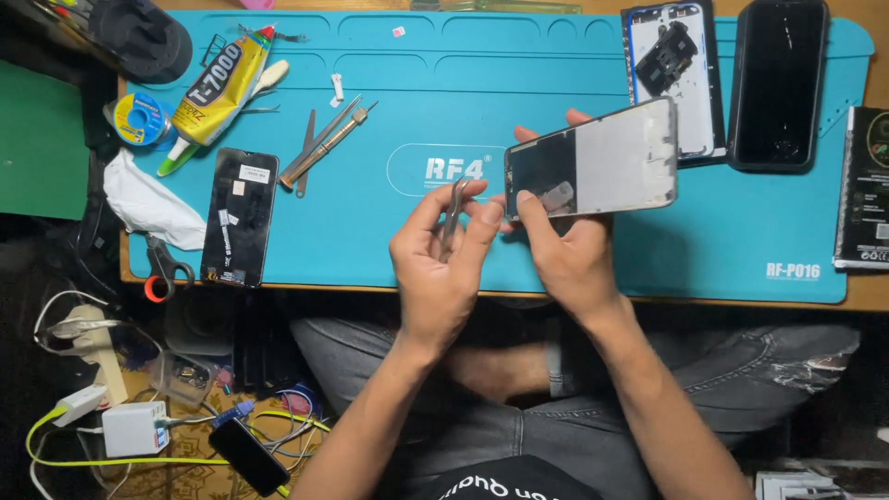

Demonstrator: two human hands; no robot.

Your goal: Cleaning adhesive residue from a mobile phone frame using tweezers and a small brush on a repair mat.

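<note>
A blue work mat [370, 241] covers the desk [866, 294]. At centre, the left hand [440, 264] pinches metal tweezers [454, 211]; at two o'clock from it, the right hand [567, 248] grips a phone frame [593, 157], tilted up, its inner face open to the tips.

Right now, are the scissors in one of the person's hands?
No, the scissors lie at the mat's left edge; the left hand holds tweezers.

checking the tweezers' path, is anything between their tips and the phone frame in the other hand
Nothing visible. The left hand holds the tweezers just left of the phone frame, gripped by the right hand; only a small gap separates tips and frame edge.
</note>
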